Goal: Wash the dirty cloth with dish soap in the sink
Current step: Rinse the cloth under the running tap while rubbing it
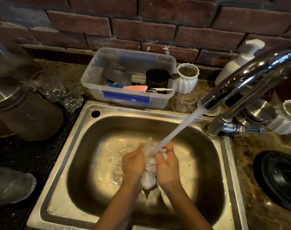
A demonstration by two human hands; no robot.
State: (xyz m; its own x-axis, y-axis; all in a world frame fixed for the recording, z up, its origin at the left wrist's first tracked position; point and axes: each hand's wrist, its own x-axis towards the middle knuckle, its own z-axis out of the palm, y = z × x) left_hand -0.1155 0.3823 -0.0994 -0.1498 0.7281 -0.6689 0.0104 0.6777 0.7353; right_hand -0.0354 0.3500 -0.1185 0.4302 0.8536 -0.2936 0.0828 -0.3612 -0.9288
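Over the sink (55, 188), what do your hands hold? — Desk

Both grip one cloth (148, 180), white and wadded. I close my left hand (133, 165) on it from 9 o'clock and my right hand (168, 165) from 3 o'clock, fingers curled round the bunch between my palms. — Me

Where is it, exactly? — Desk

Mid-basin, held off the bottom, its bulging end hanging toward 6 o'clock. — Me

And the water? — Desk

Running. A stream (179, 130) from the tap (249, 77) at 2 o'clock lands on the cloth's top, between my fingertips. Droplets shine on the basin floor. — Me

What else is in frame? — Desk

At 12 o'clock, behind the sink, sits a clear tub (124, 103) holding scrubbers and a black cup (157, 77). At 1 o'clock, past the tap, a white pump bottle (232, 67) stands against the brick wall (141, 29). — Me
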